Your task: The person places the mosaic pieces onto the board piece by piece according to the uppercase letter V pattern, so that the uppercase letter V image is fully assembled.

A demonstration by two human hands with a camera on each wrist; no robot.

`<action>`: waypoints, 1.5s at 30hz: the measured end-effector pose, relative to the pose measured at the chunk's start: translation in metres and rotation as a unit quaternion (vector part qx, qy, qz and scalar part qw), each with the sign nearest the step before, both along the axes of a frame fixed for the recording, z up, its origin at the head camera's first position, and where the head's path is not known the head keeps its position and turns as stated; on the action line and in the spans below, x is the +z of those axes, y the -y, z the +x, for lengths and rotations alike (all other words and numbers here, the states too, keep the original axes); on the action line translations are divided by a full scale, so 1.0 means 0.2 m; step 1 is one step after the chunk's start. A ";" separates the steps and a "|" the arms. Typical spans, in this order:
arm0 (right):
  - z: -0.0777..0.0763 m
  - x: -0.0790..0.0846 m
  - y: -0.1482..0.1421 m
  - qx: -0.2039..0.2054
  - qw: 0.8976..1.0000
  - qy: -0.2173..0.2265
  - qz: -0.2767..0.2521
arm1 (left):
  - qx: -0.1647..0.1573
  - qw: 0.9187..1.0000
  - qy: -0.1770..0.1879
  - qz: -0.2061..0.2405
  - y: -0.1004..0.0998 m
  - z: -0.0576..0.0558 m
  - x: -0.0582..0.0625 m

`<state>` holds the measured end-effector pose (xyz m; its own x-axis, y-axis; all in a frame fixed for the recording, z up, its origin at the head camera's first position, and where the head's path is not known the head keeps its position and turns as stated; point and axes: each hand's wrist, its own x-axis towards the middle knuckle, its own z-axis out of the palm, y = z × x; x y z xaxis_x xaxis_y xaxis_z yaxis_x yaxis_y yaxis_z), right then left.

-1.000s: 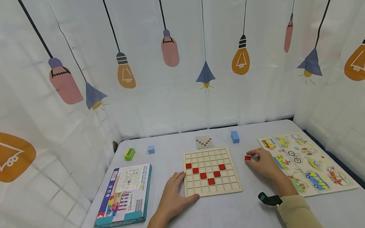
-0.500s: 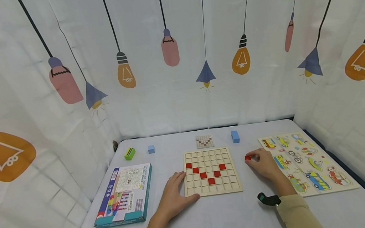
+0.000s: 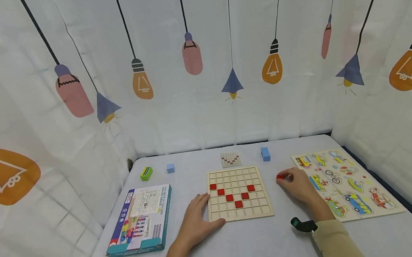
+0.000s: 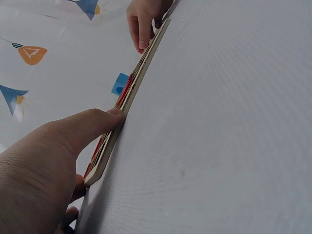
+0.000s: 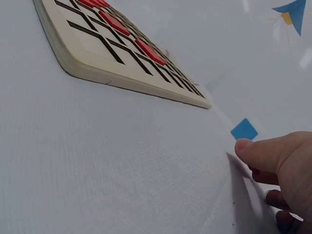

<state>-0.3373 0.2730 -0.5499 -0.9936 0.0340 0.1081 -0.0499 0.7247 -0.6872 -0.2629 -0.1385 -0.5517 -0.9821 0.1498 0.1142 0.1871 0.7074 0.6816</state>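
My left hand (image 3: 197, 222) holds the near left corner of a pale wooden grid board (image 3: 257, 212); its thumb lies on the near edge and its fingers are at the left side. In the left wrist view the thumb (image 4: 92, 124) presses on the board's rim. Several red square tiles (image 3: 238, 204) sit in the cells in a V-like pattern. Right of the board, my right hand (image 3: 297, 184) pinches a small red block (image 3: 279, 177) between thumb and fingers, low over the table. In the right wrist view the hand mostly hides that block.
Behind the board lies a small pattern card (image 3: 230, 160). A blue block (image 3: 265, 154), a smaller blue cube (image 3: 171, 168) and a green striped block (image 3: 146, 173) stand farther back. A flat box (image 3: 140, 220) lies left, a picture puzzle board (image 3: 345, 186) right.
Both hands stay nearly still. The red block in my right hand tips slightly, and less of it shows between the fingers. Nothing on the board changes.
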 end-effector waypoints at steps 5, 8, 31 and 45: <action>0.00 0.02 0.01 -0.001 1.000 -0.009 -0.007 | 0.000 1.000 0.002 -0.002 0.00 0.00 0.00; -0.01 0.03 0.02 0.003 1.000 -0.027 -0.005 | 0.001 1.000 0.003 -0.003 0.00 0.00 0.00; -0.06 0.08 0.25 0.062 0.997 -0.030 -0.036 | 0.005 1.000 0.014 -0.001 -0.01 0.00 0.01; -0.10 0.05 0.33 0.102 0.995 -0.007 -0.015 | 0.003 1.000 0.008 0.002 0.00 0.00 -0.02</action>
<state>-0.3570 0.2071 -0.5404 -0.9784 -0.1654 0.1238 -0.2039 0.6773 -0.7069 -0.2639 -0.1382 -0.5555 -0.9848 0.1430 0.0989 0.1716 0.7063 0.6868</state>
